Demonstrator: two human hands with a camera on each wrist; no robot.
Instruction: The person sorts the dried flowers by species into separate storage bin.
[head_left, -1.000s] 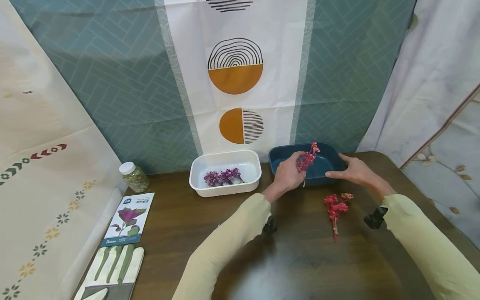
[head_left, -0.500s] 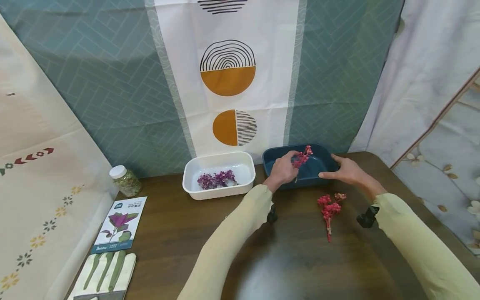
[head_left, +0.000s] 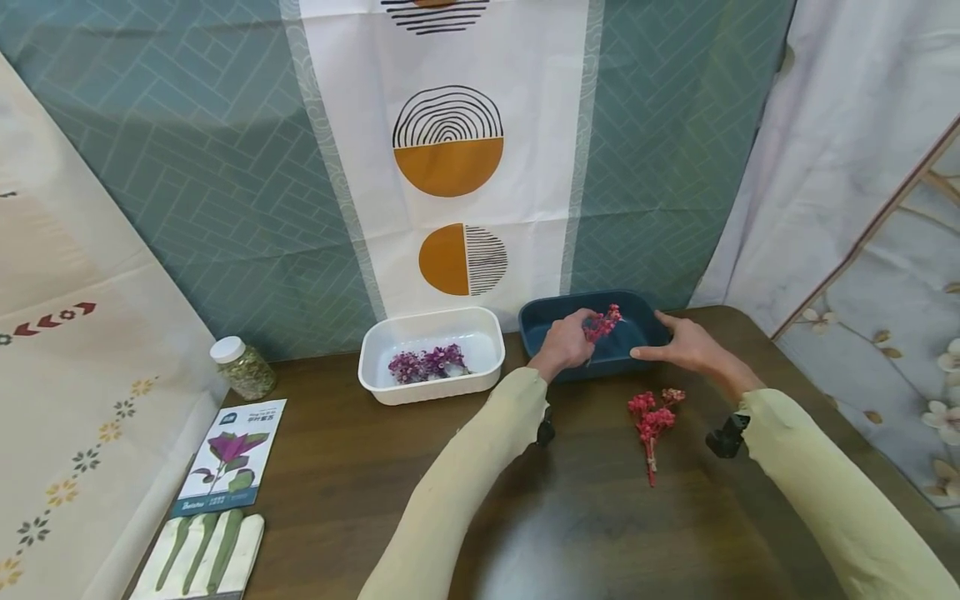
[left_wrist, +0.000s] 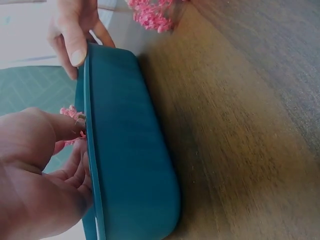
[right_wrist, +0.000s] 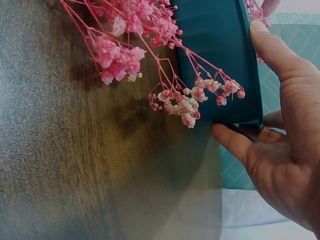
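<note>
Between thumb and fingers, my left hand (head_left: 566, 343) pinches a sprig of pink dried flowers (head_left: 603, 323) over the dark blue plastic tray (head_left: 618, 366). The left wrist view has these fingertips (left_wrist: 78, 131) right at the tray's rim, the stem mostly hidden. My right hand (head_left: 693, 346) holds the tray's right end; in the right wrist view its thumb lies at the rim and other fingers at the end wall. A second bunch of pink dried flowers (head_left: 652, 417), tied at the stem, lies on the table in front of the tray.
Left of the blue tray stands a white tray (head_left: 432, 392) with purple dried flowers (head_left: 427, 364) inside. Farther left are a white-capped jar (head_left: 247, 370), a flower-printed seed packet (head_left: 228, 457) and a white-and-green glove (head_left: 198, 550). Curtains rise behind the wooden table (head_left: 352, 500).
My left hand has lowered the pink sprig toward the blue tray. The right hand stays at the tray's end. The head view has shifted, so everything appears farther left.
</note>
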